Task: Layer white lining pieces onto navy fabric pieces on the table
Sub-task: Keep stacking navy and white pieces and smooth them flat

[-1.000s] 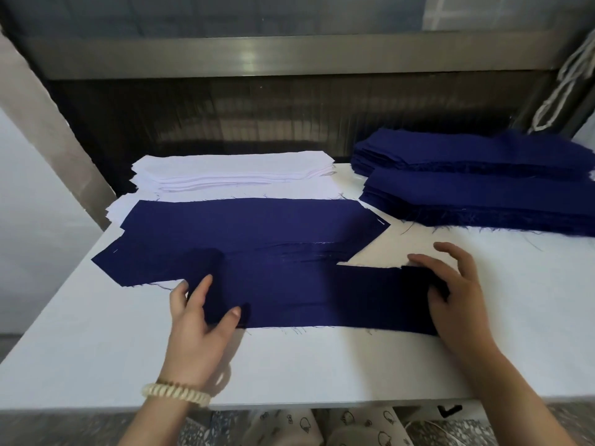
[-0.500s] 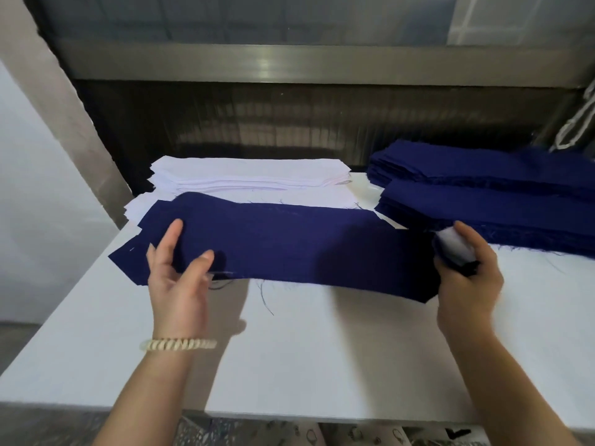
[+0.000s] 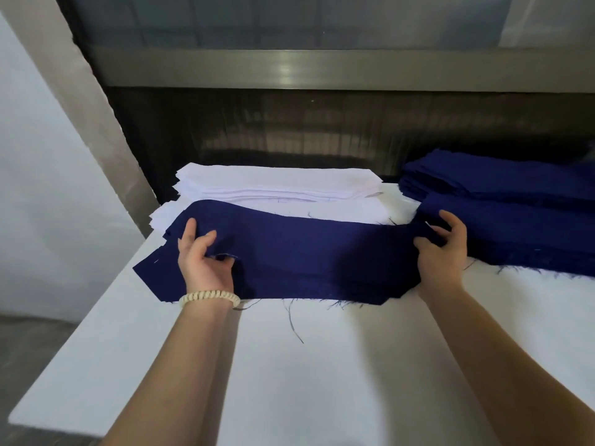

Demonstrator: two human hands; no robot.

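— Which way does the navy piece (image 3: 306, 252) lie?

— Long axis left to right across the table (image 3: 322, 365), sagging a little in the middle. It sits just in front of the white lining stack (image 3: 277, 185), on top of another navy piece whose pointed end (image 3: 141, 268) sticks out to the left.

— And the hands?

— Well apart, one at each end. The left hand (image 3: 203, 252) pinches the left end, fingers on top and thumb curled at the edge. The right hand (image 3: 446, 249) grips the right end with bent fingers, beside the navy stacks (image 3: 515, 220).

— What has changed?

— A second ago the piece lay flat nearer the front edge, shifted to the right, with both hands pressing on it. Now it is farther back, held at its ends. A loose thread (image 3: 294, 323) trails from its front edge.
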